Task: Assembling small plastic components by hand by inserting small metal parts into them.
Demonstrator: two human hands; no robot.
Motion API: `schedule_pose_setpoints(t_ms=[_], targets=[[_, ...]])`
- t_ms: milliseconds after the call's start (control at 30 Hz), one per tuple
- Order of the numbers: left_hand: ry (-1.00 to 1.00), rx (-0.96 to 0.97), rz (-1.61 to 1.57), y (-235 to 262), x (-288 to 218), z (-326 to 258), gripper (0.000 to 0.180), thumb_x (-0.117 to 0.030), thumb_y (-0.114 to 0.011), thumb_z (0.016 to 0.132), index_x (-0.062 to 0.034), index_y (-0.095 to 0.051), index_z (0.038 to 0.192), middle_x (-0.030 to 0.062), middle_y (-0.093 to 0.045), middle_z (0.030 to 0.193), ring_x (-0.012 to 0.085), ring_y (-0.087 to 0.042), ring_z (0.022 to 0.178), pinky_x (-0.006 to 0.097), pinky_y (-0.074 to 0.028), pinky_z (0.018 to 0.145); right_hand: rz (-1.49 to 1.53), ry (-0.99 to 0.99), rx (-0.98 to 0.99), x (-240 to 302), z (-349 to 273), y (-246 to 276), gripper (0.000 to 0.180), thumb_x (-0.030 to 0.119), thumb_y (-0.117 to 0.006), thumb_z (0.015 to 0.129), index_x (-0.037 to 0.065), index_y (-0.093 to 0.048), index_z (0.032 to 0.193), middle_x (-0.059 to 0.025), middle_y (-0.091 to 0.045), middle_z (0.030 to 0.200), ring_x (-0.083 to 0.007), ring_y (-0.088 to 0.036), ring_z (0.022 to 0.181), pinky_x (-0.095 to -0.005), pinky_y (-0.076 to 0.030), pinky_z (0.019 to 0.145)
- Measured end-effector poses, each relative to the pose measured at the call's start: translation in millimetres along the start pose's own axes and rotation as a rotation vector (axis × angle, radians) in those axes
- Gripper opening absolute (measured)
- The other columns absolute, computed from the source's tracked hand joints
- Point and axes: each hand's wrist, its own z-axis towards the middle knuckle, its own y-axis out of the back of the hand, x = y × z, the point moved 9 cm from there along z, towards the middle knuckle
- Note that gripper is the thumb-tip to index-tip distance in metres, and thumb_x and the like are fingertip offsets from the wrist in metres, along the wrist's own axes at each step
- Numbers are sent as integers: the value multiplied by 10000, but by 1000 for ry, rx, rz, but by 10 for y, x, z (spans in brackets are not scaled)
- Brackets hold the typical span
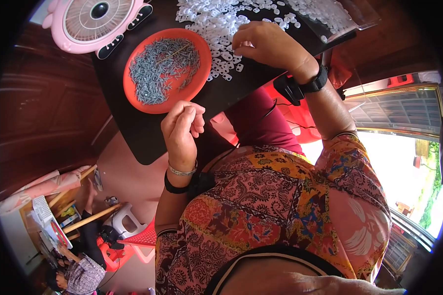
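My left hand is closed, fingers curled in toward the thumb, just in front of a red-orange plate. Whatever it may hold is hidden. Many small grey screws lie heaped on that plate, with a thin yellowish stick across them. Over the near edge of a pile of small white plastic pieces with holes, my right hand bends its fingers and thumb together. A bit of white shows at its fingertips, but I cannot make out whether a piece is gripped.
A pink fan stands at the table's far left. The dark table ends close to my lap. At the far right, a clear tray contains more white pieces. Another person sits at lower left, near a red plastic chair.
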Motion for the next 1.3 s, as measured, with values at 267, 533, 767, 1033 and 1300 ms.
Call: schedule_pose_setpoints(t_ms=[267, 533, 767, 1033, 1300], targets=[[-9, 3, 11, -2, -16, -4, 225, -151, -464, 898, -1, -595, 792, 4, -518, 613, 54, -439, 518, 188, -315, 467, 5, -12, 143, 125, -154, -188, 100, 125, -640, 759, 60, -642, 836, -93, -603, 789, -273, -617, 743, -377, -481, 663], [-6, 1, 6, -9, -3, -3, 207, -186, -471, 918, -27, -598, 873, -8, -532, 644, 35, -439, 535, 178, -309, 472, 433, -75, 25, 417, -120, -150, 74, 78, -663, 795, 27, -653, 848, -54, -618, 748, -158, -604, 689, -282, -465, 620], [-22, 63, -55, -30, 0, -30, 251, -263, -452, 927, -40, -556, 882, -2, -553, 669, 34, -457, 562, 175, -320, 493, 777, 4, -69, 985, -115, -298, 72, 64, -708, 796, 23, -650, 808, -36, -609, 737, -123, -591, 677, -252, -472, 609], [-9, -79, -238, 131, -24, -16, 303, -274, -387, 950, -45, -534, 815, -3, -481, 598, 47, -373, 462, 189, -265, 438, 559, 66, -241, 1215, -22, -247, 74, 46, -674, 819, 14, -620, 858, -74, -622, 766, -186, -641, 670, -280, -501, 599], [-32, -26, -372, 217, -155, -34, 529, -465, -275, 962, -7, -533, 1024, 65, -581, 840, 84, -466, 616, 202, -324, 501, 487, 280, -139, 1514, -39, -187, 137, 61, -743, 716, 66, -668, 830, -71, -619, 877, -235, -623, 814, -332, -515, 692]])
